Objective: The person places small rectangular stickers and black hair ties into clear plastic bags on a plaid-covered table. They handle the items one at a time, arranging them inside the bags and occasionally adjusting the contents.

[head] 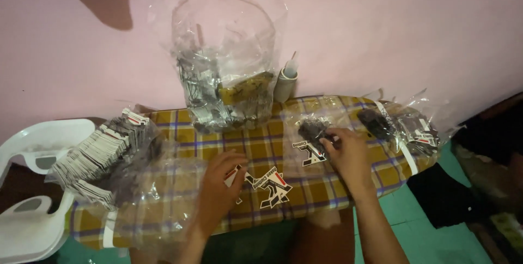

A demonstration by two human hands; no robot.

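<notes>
Two hands over a checkered table (305,188), dim light so bag contents are pretty murky, left hand (220,179) curled, pinching a printed card tag (235,172), right hand (348,152) fingers pressed into a small clear bag of dark bits (313,129), another printed tag (272,185) lying between them

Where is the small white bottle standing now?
In the head view, the small white bottle stands against the pink wall, right of the tall clear bag.

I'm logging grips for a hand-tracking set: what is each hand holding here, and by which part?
The left hand pinches a printed card tag by its left end. The right hand reaches its fingertips into a small dark bundle in clear plastic; a firm grip cannot be told.
</notes>
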